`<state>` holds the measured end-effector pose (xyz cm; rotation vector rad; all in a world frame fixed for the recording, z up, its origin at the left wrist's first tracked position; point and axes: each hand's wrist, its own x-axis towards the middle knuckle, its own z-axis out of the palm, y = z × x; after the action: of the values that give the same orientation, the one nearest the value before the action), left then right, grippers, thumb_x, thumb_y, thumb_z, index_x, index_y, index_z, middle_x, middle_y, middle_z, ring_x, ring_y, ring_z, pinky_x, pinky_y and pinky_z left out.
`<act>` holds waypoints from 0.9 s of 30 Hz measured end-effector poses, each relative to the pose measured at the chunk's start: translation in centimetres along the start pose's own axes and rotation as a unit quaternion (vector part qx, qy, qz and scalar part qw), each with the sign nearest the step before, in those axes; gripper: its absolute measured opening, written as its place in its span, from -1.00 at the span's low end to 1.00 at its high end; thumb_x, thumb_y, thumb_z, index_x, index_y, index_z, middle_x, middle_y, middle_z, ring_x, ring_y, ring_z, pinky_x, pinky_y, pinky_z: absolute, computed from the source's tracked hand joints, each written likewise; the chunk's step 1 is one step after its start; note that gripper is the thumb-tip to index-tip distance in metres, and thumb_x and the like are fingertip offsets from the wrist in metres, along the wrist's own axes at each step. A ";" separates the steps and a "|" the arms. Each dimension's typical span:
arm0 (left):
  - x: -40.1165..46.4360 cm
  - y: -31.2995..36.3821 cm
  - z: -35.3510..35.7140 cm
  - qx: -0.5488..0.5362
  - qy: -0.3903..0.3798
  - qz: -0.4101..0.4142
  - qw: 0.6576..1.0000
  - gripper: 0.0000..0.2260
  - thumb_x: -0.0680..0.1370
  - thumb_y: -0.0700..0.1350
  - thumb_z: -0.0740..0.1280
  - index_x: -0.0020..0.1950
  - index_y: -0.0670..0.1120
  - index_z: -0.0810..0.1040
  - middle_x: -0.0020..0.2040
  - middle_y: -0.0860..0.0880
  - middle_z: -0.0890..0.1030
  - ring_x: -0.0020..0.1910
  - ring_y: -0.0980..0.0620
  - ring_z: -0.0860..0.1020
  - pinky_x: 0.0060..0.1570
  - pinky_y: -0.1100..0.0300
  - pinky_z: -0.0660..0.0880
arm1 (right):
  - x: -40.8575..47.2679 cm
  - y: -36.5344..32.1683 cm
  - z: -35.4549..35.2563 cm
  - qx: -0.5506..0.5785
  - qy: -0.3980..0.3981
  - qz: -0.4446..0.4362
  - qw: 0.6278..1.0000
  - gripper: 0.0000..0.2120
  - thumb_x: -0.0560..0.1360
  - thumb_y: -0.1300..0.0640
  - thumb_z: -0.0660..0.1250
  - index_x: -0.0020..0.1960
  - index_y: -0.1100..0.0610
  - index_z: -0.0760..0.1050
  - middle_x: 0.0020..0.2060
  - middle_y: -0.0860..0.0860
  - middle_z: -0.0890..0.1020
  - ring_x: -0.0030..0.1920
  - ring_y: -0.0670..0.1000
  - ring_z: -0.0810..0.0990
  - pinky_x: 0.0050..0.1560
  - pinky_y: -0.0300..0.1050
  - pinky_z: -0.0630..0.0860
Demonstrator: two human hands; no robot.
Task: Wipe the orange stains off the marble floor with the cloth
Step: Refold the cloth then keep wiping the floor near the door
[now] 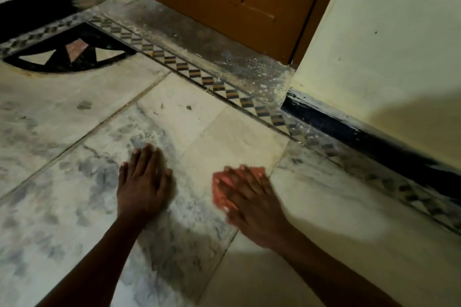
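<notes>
Two hands work low over the marble floor. The right hand lies flat, fingers straight, pressing one pinkish-orange cloth onto a pale slab; motion blur suggests a wiping stroke. The left hand rests flat and empty on the grey-mottled slab beside it, likely as support. No clear orange stain shows near the cloth; a few small dark specks lie further ahead, so progress cannot be fixed.
</notes>
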<state>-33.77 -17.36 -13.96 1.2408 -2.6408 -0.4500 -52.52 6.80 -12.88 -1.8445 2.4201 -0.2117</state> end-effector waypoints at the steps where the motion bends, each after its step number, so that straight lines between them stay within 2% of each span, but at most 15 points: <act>1: 0.0 0.0 0.0 0.001 -0.003 -0.001 1.000 -0.31 0.63 0.30 -0.03 0.70 0.01 0.17 0.72 -0.02 0.11 0.71 -0.09 0.05 0.63 -0.19 0.03 | -1.3 1.5 -0.5 -0.002 -0.015 -0.019 1.000 -0.42 0.70 -0.24 0.10 0.70 -0.22 0.15 0.72 -0.11 0.15 0.72 0.11 0.10 0.67 0.25 0.03; 2: -0.1 0.1 0.1 0.004 -0.007 -0.002 1.000 -0.31 0.63 0.30 -0.04 0.70 0.01 0.16 0.72 -0.02 0.11 0.71 -0.09 0.04 0.63 -0.18 0.03 | -1.6 3.5 -0.8 -0.014 -0.020 -0.004 1.000 -0.43 0.70 -0.26 0.07 0.69 -0.24 0.15 0.71 -0.12 0.17 0.71 0.12 0.12 0.67 0.24 0.04; 4: -0.1 0.3 0.2 0.015 -0.005 -0.005 1.000 -0.33 0.65 0.28 -0.05 0.71 0.01 0.12 0.73 -0.02 0.07 0.71 -0.08 0.01 0.63 -0.18 0.00 | 1.4 7.6 -1.3 -0.041 -0.003 0.121 0.992 -0.39 0.68 -0.31 -0.02 0.71 -0.24 0.08 0.72 -0.05 0.15 0.71 0.19 0.13 0.66 0.31 0.03; 7: -0.3 0.7 0.5 0.016 -0.006 -0.018 1.000 -0.33 0.65 0.28 -0.06 0.72 0.03 0.08 0.73 0.01 0.03 0.72 -0.05 -0.04 0.64 -0.17 -0.04 | 7.8 9.8 -1.6 0.034 -0.018 0.332 0.942 -0.33 0.66 -0.37 -0.10 0.72 -0.22 -0.12 0.75 0.01 -0.09 0.72 0.25 -0.14 0.65 0.44 -0.16; 9: -0.3 0.6 0.4 0.017 -0.009 -0.018 1.000 -0.32 0.64 0.28 -0.06 0.72 0.04 0.09 0.73 0.02 0.03 0.72 -0.04 -0.04 0.65 -0.17 -0.03 | 9.0 7.1 -1.3 0.030 -0.020 0.300 0.953 -0.35 0.68 -0.32 -0.07 0.72 -0.21 -0.11 0.75 0.00 -0.09 0.72 0.26 -0.16 0.63 0.49 -0.11; 11: -0.2 0.5 0.1 0.009 -0.011 -0.013 1.000 -0.31 0.63 0.30 -0.07 0.72 0.05 0.09 0.73 0.02 0.03 0.72 -0.04 -0.04 0.64 -0.17 -0.02 | 5.2 3.1 -0.3 0.000 0.004 0.143 0.990 -0.35 0.65 -0.24 0.04 0.72 -0.17 0.08 0.73 0.01 0.11 0.71 0.26 0.06 0.59 0.51 0.12; 13: -0.4 0.3 0.1 0.003 -0.007 -0.015 1.000 -0.31 0.63 0.31 -0.07 0.72 0.05 0.10 0.73 0.02 0.03 0.72 -0.04 -0.03 0.64 -0.17 -0.01 | -0.2 1.8 -0.6 -0.006 -0.022 -0.016 1.000 -0.40 0.68 -0.20 0.08 0.71 -0.18 0.13 0.72 -0.06 0.15 0.72 0.16 0.11 0.65 0.36 0.09; 14: -0.3 0.3 0.1 0.006 -0.006 -0.009 1.000 -0.31 0.63 0.31 -0.07 0.72 0.04 0.10 0.73 0.02 0.04 0.71 -0.04 -0.02 0.64 -0.17 0.00 | -2.0 3.3 -0.7 -0.007 -0.034 -0.047 0.998 -0.41 0.69 -0.20 0.08 0.71 -0.21 0.12 0.72 -0.10 0.15 0.72 0.10 0.11 0.68 0.27 0.03; 15: -0.4 0.3 0.2 0.008 -0.003 -0.005 1.000 -0.32 0.64 0.30 -0.07 0.71 0.04 0.11 0.73 0.02 0.04 0.71 -0.05 -0.01 0.63 -0.17 0.02 | -2.7 5.5 -0.7 -0.016 -0.031 -0.041 0.999 -0.42 0.69 -0.21 0.06 0.71 -0.22 0.11 0.71 -0.12 0.17 0.71 0.09 0.13 0.68 0.24 0.02; 17: -0.3 0.3 0.5 0.014 0.010 -0.005 1.000 -0.34 0.65 0.28 -0.05 0.71 0.03 0.12 0.73 0.01 0.07 0.71 -0.05 0.01 0.63 -0.17 0.04 | -1.6 9.7 -1.0 -0.045 -0.008 0.115 0.992 -0.38 0.67 -0.27 -0.02 0.72 -0.22 0.04 0.72 -0.06 0.16 0.70 0.16 0.16 0.66 0.33 0.07; 19: -0.3 0.5 0.6 0.015 0.015 -0.015 1.000 -0.35 0.65 0.27 -0.03 0.71 0.03 0.14 0.72 0.01 0.08 0.71 -0.04 0.02 0.63 -0.15 0.05 | 1.7 11.4 -1.2 -0.007 0.005 0.315 0.949 -0.32 0.65 -0.32 -0.16 0.73 -0.18 -0.04 0.74 0.02 0.06 0.72 0.22 0.03 0.66 0.39 0.00; 21: -0.4 0.6 0.8 0.018 0.014 -0.015 1.000 -0.34 0.65 0.28 -0.03 0.71 0.04 0.14 0.72 0.02 0.08 0.71 -0.03 0.01 0.63 -0.14 0.05 | 4.9 9.7 -1.1 0.033 -0.003 0.402 0.915 -0.34 0.68 -0.30 -0.17 0.73 -0.15 -0.17 0.75 0.04 -0.09 0.73 0.22 -0.15 0.67 0.39 -0.14; 22: -0.3 0.5 0.8 0.017 0.014 -0.012 1.000 -0.34 0.65 0.28 -0.03 0.71 0.05 0.13 0.72 0.03 0.08 0.71 -0.02 0.01 0.63 -0.14 0.05 | 5.6 8.2 -0.8 0.039 -0.007 0.393 0.919 -0.35 0.69 -0.28 -0.16 0.73 -0.16 -0.21 0.74 0.03 -0.13 0.73 0.22 -0.19 0.67 0.38 -0.19; 24: -0.3 0.3 0.6 0.012 0.016 -0.013 1.000 -0.34 0.64 0.29 -0.04 0.71 0.06 0.13 0.72 0.04 0.07 0.71 -0.02 0.01 0.63 -0.14 0.05 | 4.6 4.7 0.6 0.029 0.010 0.286 0.958 -0.34 0.67 -0.26 -0.12 0.73 -0.19 -0.18 0.74 -0.02 -0.14 0.73 0.20 -0.18 0.67 0.33 -0.22; 27: -0.4 0.5 0.8 0.012 0.022 -0.017 1.000 -0.33 0.63 0.30 -0.05 0.70 0.05 0.16 0.72 0.04 0.08 0.71 -0.02 0.03 0.62 -0.14 0.08 | 0.2 4.0 1.4 -0.001 -0.022 0.162 0.987 -0.36 0.65 -0.28 -0.06 0.71 -0.30 -0.12 0.73 -0.15 -0.10 0.74 0.10 -0.10 0.69 0.28 -0.10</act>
<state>-34.13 -16.57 -14.48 1.2905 -2.6000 -0.3933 -56.11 7.58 -14.94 -1.4098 2.6386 -0.1416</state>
